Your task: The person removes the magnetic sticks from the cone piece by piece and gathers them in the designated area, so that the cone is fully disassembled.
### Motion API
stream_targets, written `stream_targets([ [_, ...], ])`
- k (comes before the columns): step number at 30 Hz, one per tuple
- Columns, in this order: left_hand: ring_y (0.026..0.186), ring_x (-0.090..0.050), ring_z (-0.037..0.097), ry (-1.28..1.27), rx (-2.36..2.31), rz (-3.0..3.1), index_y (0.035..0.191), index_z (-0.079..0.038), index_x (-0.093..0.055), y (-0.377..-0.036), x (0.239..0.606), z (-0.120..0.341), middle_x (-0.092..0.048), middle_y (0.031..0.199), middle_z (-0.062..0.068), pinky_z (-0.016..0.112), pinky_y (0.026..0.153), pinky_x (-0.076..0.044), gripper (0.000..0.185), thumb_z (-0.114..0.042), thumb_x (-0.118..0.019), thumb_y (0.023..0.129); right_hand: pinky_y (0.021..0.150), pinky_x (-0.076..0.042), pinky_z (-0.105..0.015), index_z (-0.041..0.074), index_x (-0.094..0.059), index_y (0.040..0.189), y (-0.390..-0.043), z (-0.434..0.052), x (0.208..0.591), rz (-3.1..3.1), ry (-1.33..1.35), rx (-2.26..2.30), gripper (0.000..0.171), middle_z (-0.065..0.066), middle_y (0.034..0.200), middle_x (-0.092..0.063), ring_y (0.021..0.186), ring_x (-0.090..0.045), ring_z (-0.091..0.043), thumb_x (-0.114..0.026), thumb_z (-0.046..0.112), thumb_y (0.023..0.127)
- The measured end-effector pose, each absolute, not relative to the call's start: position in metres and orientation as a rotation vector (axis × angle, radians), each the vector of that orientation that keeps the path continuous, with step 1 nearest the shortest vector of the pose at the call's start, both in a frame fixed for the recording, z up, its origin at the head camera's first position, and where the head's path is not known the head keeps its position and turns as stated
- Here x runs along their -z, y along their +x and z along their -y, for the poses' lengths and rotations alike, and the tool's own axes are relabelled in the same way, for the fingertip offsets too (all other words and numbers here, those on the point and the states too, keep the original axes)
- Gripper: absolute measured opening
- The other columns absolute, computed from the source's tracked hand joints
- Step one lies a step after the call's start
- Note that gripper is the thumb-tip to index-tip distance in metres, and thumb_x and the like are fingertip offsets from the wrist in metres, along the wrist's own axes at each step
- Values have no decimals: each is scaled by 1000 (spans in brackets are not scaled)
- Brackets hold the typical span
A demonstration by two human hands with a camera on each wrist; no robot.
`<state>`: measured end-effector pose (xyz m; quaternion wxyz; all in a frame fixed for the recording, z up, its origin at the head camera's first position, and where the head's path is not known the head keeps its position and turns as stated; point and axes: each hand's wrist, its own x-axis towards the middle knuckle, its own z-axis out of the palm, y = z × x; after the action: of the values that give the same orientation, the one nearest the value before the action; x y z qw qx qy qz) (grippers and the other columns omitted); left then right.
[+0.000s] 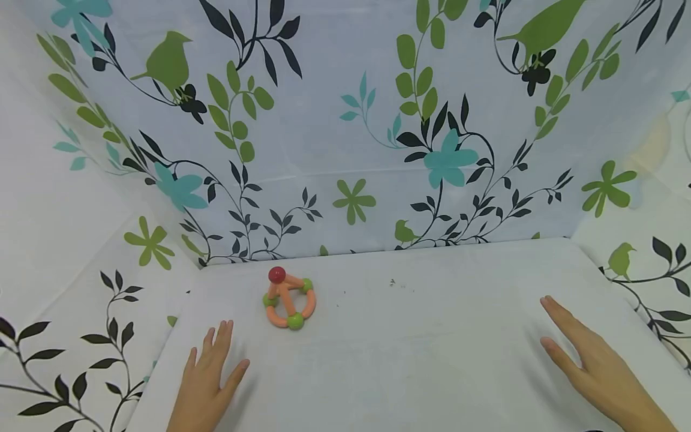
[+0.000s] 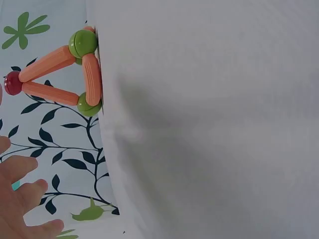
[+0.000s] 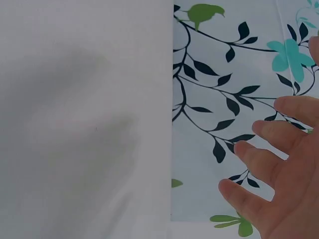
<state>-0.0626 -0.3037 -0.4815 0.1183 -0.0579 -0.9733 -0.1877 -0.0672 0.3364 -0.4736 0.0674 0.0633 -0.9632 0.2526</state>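
Observation:
A small pyramid of magnetic-toy-like rods and balls (image 1: 287, 299) stands on the white tabletop, left of its middle. Orange curved rods and green balls form its round base, and straight orange rods rise to a red ball (image 1: 277, 275) on top. My left hand (image 1: 205, 378) hovers near the table's left side, fingers spread, just below the pyramid in the head view and apart from it. Over on the right side, my right hand (image 1: 599, 372) is held above the table with fingers extended and nothing in it. Both wrist views show relaxed, parted fingers.
The white table (image 1: 410, 360) fills the lower middle. Behind it hangs a curtain (image 1: 302, 144) printed with leaves, birds and flowers, and similar patterned cloth runs along both sides. Small dark specks (image 1: 393, 282) mark the tabletop near its back edge.

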Motion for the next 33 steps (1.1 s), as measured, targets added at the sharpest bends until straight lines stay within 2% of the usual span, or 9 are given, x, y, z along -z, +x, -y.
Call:
stream_targets([
  [3, 145, -41, 55, -138, 587, 2802, 167, -16, -25, -64, 484, 296, -46, 159, 26, 78, 114, -25, 81, -35, -68, 101, 133, -3, -45, 31, -18, 168, -70, -332, 476, 2861, 195, -812, 72, -17, 171, -27, 161, -20, -34, -57, 32, 108],
  [8, 141, -46, 54, -89, 655, 2743, 164, -14, -32, -65, 484, 287, -54, 151, 27, 75, 114, -28, 74, -32, -68, 102, 117, -32, -67, 35, -26, 166, -72, -318, 475, 2782, 143, -916, 65, -13, 167, -38, 158, -28, -20, -56, 29, 108],
  [10, 141, -48, 53, -57, 696, 2729, 163, -13, -35, -66, 484, 283, -53, 152, 26, 74, 114, -30, 70, -31, -67, 103, 102, -37, -77, 37, -30, 164, -71, -313, 475, 2746, 108, -964, 62, 3, 166, -40, 157, -28, -8, -55, 29, 108],
  [14, 141, -52, 44, 40, 819, 2690, 160, -16, -42, -69, 484, 272, -55, 155, 17, 65, 115, -35, 62, -28, -65, 104, 100, -37, -80, 40, -36, 161, -67, -306, 476, 2695, 50, -1051, 57, 38, 152, -36, 141, -24, 21, -55, 30, 109],
  [16, 140, -55, 37, 101, 872, 2652, 157, -19, -48, -72, 484, 266, -60, 152, 9, 41, 122, -38, 57, -26, -66, 104, 100, -36, -80, 40, -38, 160, -66, -301, 475, 2676, 37, -1092, 56, 48, 144, -34, 151, -36, 0, -54, 29, 109],
  [19, 140, -56, 29, 185, 972, 2603, 152, -21, -54, -78, 486, 259, -66, 146, 2, 31, 119, -40, 51, -24, -68, 103, 97, -39, -79, 39, -41, 159, -64, -292, 472, 2644, 29, -1132, 53, 49, 140, -37, 141, -55, -29, -54, 26, 109],
  [25, 134, -57, 6, 254, 1210, 2526, 149, -20, -57, -89, 492, 250, -67, 144, -1, 17, 113, -40, 45, -21, -65, 104, 102, -51, -38, 37, -46, 157, -64, -277, 471, 2612, 17, -1159, 50, 35, 144, -51, 124, -40, 26, -52, 23, 109],
  [31, 128, -53, -11, 141, 1508, 2353, 147, -14, -56, -102, 501, 242, -62, 149, 5, 7, 105, -42, 44, -14, -64, 104, 97, -30, 3, 33, -48, 156, -68, -268, 468, 2540, 103, -1230, 49, 22, 145, -60, 123, -47, 24, -50, 17, 109],
  [33, 129, -53, -9, 145, 1609, 2305, 148, -11, -55, -108, 504, 241, -61, 149, 7, 8, 105, -44, 45, -12, -64, 104, 98, -32, 2, 30, -49, 155, -69, -265, 467, 2521, 137, -1257, 48, 16, 145, -63, 123, -49, 22, -50, 15, 110],
])
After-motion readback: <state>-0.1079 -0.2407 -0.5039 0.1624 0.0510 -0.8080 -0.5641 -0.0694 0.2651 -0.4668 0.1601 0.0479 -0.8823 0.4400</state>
